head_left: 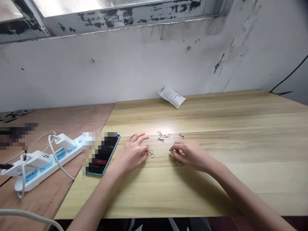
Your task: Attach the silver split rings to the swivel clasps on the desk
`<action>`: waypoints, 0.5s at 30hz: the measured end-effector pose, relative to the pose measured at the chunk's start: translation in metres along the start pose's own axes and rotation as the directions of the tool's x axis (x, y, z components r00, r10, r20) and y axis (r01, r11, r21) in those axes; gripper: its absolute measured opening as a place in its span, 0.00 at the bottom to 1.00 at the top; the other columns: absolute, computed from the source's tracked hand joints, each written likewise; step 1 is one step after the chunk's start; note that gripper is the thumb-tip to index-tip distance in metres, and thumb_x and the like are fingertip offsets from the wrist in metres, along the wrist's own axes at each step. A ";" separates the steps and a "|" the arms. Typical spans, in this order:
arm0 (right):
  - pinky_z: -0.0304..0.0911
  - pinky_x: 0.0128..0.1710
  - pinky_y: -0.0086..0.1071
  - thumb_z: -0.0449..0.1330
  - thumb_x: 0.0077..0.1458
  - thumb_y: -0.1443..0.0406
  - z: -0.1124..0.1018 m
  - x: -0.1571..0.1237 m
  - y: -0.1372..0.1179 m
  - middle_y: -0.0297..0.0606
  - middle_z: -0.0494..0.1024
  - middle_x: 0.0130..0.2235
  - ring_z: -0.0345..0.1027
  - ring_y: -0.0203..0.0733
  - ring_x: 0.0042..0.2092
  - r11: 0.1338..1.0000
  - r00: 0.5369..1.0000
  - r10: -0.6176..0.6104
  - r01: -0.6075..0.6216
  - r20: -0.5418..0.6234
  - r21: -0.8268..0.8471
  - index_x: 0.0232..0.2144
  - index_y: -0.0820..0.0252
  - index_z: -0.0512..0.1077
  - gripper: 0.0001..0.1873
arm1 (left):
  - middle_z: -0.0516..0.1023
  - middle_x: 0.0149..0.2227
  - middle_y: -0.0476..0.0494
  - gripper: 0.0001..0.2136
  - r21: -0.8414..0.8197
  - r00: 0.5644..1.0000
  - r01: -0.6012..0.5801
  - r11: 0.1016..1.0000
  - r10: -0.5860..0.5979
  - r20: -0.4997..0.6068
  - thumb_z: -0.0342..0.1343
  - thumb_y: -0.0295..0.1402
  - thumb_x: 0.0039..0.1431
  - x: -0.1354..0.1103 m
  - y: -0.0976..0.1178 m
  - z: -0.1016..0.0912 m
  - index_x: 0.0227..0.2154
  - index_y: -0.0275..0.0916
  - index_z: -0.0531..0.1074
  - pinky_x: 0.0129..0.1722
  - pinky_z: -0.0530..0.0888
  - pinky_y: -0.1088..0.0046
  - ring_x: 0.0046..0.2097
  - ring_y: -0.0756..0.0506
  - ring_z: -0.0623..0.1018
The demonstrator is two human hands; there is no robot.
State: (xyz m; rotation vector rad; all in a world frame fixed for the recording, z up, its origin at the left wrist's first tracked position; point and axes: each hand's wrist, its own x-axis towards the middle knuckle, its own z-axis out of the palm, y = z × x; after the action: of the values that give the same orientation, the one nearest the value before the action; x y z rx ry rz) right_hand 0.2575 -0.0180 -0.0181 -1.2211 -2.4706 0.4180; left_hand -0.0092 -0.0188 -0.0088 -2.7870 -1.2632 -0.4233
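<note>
My left hand (134, 150) is over the wooden tabletop, fingers apart, with the thumb side touching a small group of metal key rings (151, 154). Across from it, my right hand (189, 154) has thumb and fingertips pinched together; whatever is between them is too small to make out. Under its palm lie more small metal pieces (179, 163), partly hidden by the fingers. Several metal lobster clasps (164, 136) with swivel rings rest in a loose cluster beyond and between my hands. A separate clasp (182, 135) lies just beyond my right hand.
A phone (103, 157) with a blue edge lies left of my left hand. Further left, a white power strip (55, 163) with chargers and cables sits on a lower brownish surface. A white plastic packet (172, 96) is at the table's back edge, by the stained wall (120, 70).
</note>
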 end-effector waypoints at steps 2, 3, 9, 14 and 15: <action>0.48 0.26 0.29 0.55 0.59 0.68 0.002 -0.011 0.001 0.33 0.78 0.30 0.65 0.33 0.27 0.999 1.000 -0.005 0.005 0.016 -0.032 0.32 0.56 0.76 0.10 | 0.73 0.54 0.44 0.08 -0.021 1.000 0.025 0.999 -0.025 0.001 0.52 0.28 0.59 -0.007 0.000 0.001 0.27 0.41 0.75 0.58 0.62 0.51 0.60 0.37 0.65; 0.47 0.26 0.29 0.54 0.59 0.68 0.003 -0.016 0.001 0.33 0.77 0.30 0.65 0.33 0.27 0.999 1.000 -0.007 0.008 0.017 -0.044 0.32 0.56 0.76 0.10 | 0.73 0.54 0.44 0.08 -0.036 0.999 0.035 0.999 -0.035 0.002 0.53 0.28 0.59 -0.009 -0.001 0.001 0.28 0.42 0.75 0.58 0.62 0.51 0.60 0.38 0.66; 0.43 0.24 0.30 0.51 0.63 0.66 0.007 -0.031 0.002 0.35 0.75 0.30 0.62 0.33 0.25 0.990 1.000 -0.024 0.023 -0.004 -0.141 0.31 0.57 0.75 0.13 | 0.71 0.55 0.43 0.10 0.019 0.979 0.179 0.984 -0.176 -0.101 0.52 0.34 0.61 -0.042 -0.034 -0.015 0.40 0.45 0.77 0.57 0.63 0.52 0.58 0.37 0.67; 0.45 0.25 0.30 0.49 0.65 0.63 0.000 -0.037 0.006 0.36 0.75 0.32 0.64 0.34 0.27 0.994 1.000 -0.016 0.015 -0.010 -0.111 0.33 0.56 0.75 0.15 | 0.71 0.55 0.41 0.15 0.182 0.902 0.416 0.891 -0.379 -0.207 0.47 0.42 0.64 -0.091 -0.076 -0.034 0.42 0.47 0.78 0.54 0.65 0.49 0.58 0.32 0.67; 0.46 0.25 0.30 0.49 0.65 0.62 -0.002 -0.038 0.007 0.36 0.75 0.32 0.64 0.34 0.27 0.996 1.000 -0.003 0.003 -0.006 -0.094 0.33 0.56 0.75 0.15 | 0.70 0.56 0.41 0.16 0.200 0.890 0.446 0.872 -0.409 -0.204 0.47 0.43 0.64 -0.100 -0.083 -0.035 0.41 0.47 0.78 0.54 0.65 0.47 0.59 0.31 0.66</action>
State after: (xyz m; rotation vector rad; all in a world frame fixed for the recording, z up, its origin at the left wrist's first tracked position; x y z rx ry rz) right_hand 0.2842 -0.0442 -0.0260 -1.2530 -2.5120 0.3000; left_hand -0.1411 -0.0423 -0.0074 -2.2160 -1.7623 -0.4584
